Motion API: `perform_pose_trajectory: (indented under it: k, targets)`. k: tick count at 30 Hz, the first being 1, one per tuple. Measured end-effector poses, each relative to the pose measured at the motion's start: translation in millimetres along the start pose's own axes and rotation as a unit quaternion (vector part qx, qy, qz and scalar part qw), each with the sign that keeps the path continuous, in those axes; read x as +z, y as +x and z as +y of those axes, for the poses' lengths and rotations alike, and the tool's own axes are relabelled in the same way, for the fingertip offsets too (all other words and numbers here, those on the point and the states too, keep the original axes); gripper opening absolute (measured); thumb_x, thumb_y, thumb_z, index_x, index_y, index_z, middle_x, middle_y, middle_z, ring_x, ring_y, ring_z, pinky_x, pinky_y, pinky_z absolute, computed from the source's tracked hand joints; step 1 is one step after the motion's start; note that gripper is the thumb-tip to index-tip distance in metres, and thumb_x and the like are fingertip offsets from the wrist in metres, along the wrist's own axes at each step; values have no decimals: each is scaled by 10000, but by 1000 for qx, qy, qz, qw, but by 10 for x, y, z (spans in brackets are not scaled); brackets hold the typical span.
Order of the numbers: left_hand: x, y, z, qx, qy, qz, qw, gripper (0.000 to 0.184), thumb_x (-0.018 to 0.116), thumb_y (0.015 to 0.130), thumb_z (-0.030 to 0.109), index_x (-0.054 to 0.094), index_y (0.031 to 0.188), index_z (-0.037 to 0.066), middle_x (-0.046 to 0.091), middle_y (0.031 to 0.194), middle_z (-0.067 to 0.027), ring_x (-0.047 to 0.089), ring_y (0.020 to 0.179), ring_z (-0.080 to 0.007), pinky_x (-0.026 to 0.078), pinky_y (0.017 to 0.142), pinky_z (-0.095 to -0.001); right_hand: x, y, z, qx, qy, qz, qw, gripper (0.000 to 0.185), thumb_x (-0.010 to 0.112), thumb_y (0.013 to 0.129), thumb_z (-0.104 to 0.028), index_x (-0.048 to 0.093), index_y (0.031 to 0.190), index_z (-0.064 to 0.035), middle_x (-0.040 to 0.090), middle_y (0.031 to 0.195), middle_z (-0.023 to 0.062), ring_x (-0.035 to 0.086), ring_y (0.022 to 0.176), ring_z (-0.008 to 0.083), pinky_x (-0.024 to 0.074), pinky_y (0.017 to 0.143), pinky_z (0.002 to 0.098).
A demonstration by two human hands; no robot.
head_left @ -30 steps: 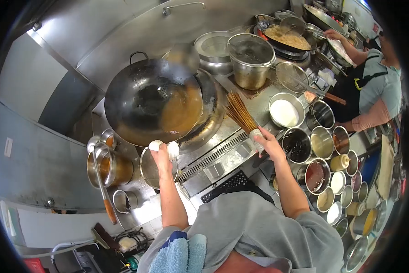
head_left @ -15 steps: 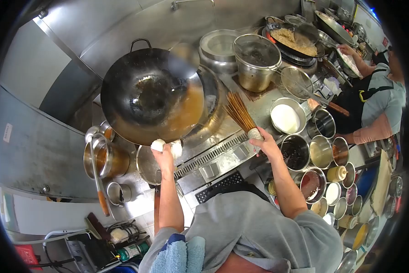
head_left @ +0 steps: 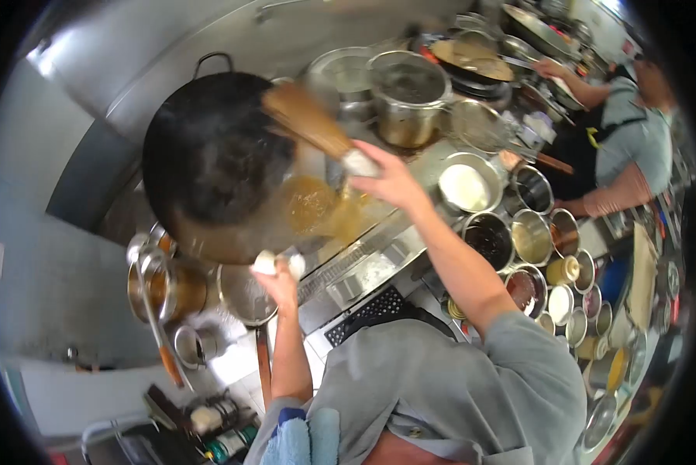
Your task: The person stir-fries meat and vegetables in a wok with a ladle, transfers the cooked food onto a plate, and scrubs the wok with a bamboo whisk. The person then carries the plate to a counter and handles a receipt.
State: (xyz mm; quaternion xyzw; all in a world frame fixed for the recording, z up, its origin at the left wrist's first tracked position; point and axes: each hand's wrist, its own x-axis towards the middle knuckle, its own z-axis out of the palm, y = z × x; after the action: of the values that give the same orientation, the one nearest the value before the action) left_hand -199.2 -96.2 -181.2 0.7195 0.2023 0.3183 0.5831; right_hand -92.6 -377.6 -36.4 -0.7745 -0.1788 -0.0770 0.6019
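A big black wok tilts to the right over the stove. My left hand is closed on a folded white cloth at the wok's near rim; whether it grips a handle beneath cannot be seen. My right hand wraps around the bound white end of a bamboo wok brush. Its bristles, blurred by motion, are above the wok's right side. Brownish liquid spills over the right rim toward the stove top.
Steel pots stand behind. To the right are a pot of white liquid, several sauce containers and a mesh strainer. At left is a ladle on a steel pot. A co-worker works at far right.
My right hand has swung the brush left and up, over the wok. The wok has tipped further, and brown liquid now runs out on its right side. The camera view has shifted slightly.
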Motion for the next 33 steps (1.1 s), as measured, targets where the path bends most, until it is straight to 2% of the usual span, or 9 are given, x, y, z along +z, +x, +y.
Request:
perform_pose_trajectory:
  k: [2,3,7,9,15,19,25,29,33]
  targets:
    - [-39,-35,127,-39,15,-22,999,479,633,832,36,355,1210,-61,527,1065,-163,535,954,-247,442,873,-376,114,208,-297,8,-7,-10,1000,707,757,732,-147,455,1364,-52,546,1324,133,560,1122,197,436,969,309]
    - [-43,-41,56,-55,-38,-37,997,538,626,846,39,316,1273,-67,533,1100,-166,538,979,-248,446,885,-380,222,304,-271,-77,-85,38,993,699,750,728,-187,466,1357,-72,525,1334,177,542,1180,254,415,1007,324]
    - [-50,-65,11,39,16,-42,998,590,581,815,25,289,1315,-91,537,1152,-253,574,982,-330,476,871,-441,627,329,-262,-33,-184,51,981,637,665,740,-181,465,1338,-86,607,1093,246,600,1009,379,490,884,428]
    - [14,-71,75,129,35,-33,990,569,513,793,16,296,1307,-94,539,1133,-273,580,976,-365,477,865,-451,703,257,-263,2,-208,-33,978,584,642,728,-155,494,1284,-55,652,958,240,641,897,394,532,788,449]
    - [-62,138,-99,39,-10,-44,998,547,520,798,3,312,1298,-78,509,1191,-260,562,1030,-330,463,894,-430,221,-123,-244,-25,-441,-325,836,479,630,701,-119,565,1173,-69,676,874,199,661,860,366,541,741,461]
    - [3,45,-224,43,-28,-28,998,584,546,782,6,304,1306,-80,505,1199,-262,558,1043,-345,464,897,-441,-50,152,-751,-58,-476,-227,847,374,635,709,-169,619,1071,-77,676,861,182,666,840,355,542,704,449]
    - [77,-187,-174,67,67,4,995,622,558,779,27,285,1327,-83,492,1218,-302,557,1055,-385,466,882,-475,428,445,-307,-92,-349,-22,932,594,598,729,-114,470,1309,-110,601,952,225,646,796,412,540,671,462]
    - [86,-143,52,55,0,3,998,582,523,798,19,294,1325,-79,493,1224,-294,551,1070,-374,464,885,-465,153,-105,62,-26,-399,-316,861,595,568,751,-77,451,1332,-127,625,897,239,630,881,414,526,703,507]
    - [2,138,-218,14,-29,-34,999,527,490,803,-8,330,1301,-69,508,1214,-244,554,1048,-342,468,881,-432,-611,-614,-328,94,-451,-301,835,552,606,796,-260,506,1321,-121,663,1008,201,641,932,362,528,798,451]
